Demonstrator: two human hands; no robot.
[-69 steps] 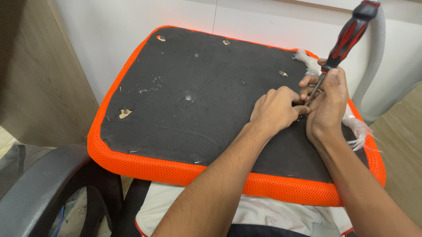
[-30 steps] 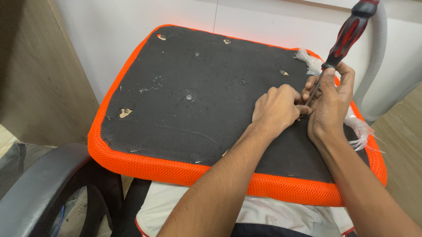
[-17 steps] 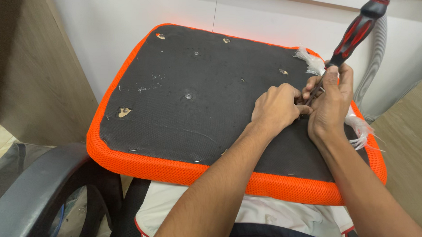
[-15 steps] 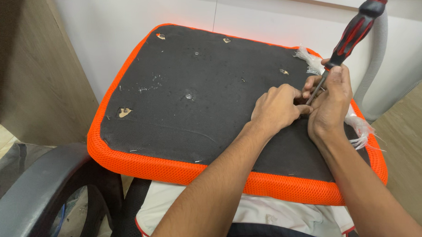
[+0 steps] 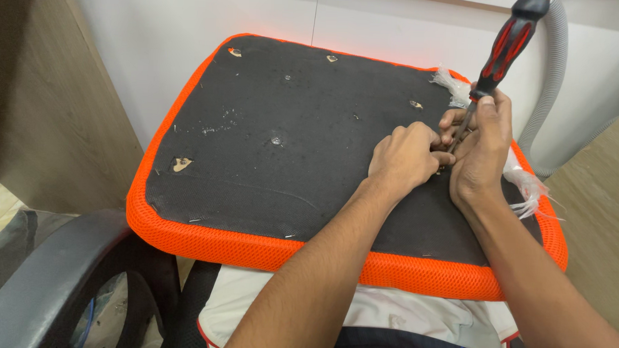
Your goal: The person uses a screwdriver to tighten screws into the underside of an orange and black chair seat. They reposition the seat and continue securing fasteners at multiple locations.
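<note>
Right fingers [image 5: 488, 111] gripping red-black screwdriver [image 5: 506, 43], left fingers [image 5: 420, 140] clenched on orange-edged seat pad [image 5: 252, 247]

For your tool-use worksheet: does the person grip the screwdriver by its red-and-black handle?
No: the right hand grips the screwdriver by its shaft, the handle standing free above.

- Left hand [image 5: 405, 157]: curled into a loose fist, knuckles up, forearm stretched forward.
- Right hand [image 5: 480, 149]: fingers closed in a grip, thumb uppermost, touching the left.

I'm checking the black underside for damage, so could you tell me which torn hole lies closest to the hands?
The small tear near the far right edge, just beyond the left hand.
</note>
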